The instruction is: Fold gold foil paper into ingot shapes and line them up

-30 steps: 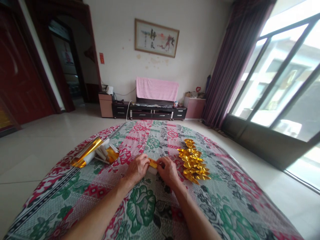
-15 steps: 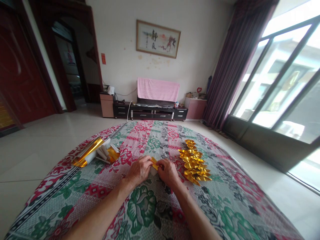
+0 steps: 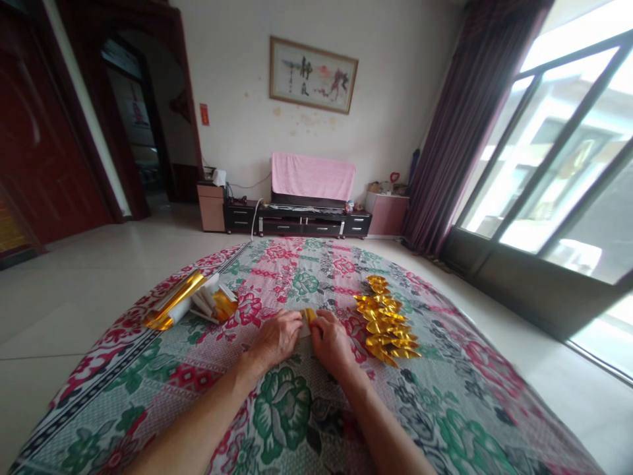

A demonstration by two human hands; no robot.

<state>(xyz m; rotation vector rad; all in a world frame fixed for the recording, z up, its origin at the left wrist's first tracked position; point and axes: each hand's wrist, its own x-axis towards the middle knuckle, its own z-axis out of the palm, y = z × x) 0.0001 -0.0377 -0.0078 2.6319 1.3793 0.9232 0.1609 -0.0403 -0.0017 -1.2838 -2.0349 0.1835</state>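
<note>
As forearms (image 3: 208, 402) converge, right hand (image 3: 332, 341) pinching gold paper (image 3: 310, 315), left hand (image 3: 280, 335) curled, grip unclear

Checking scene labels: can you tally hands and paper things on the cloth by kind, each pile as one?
Hands: 2 (left hand, right hand)
Gold-and-white paper piece at the fingers: 1
Pile of shaped gold foil pieces: 1
Pile of gold-and-white papers: 1
Total: 5. Single pieces overlap too much to count.

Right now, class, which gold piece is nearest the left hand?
The small piece, between the left hand and right hand; the others lie off to either side.
</note>
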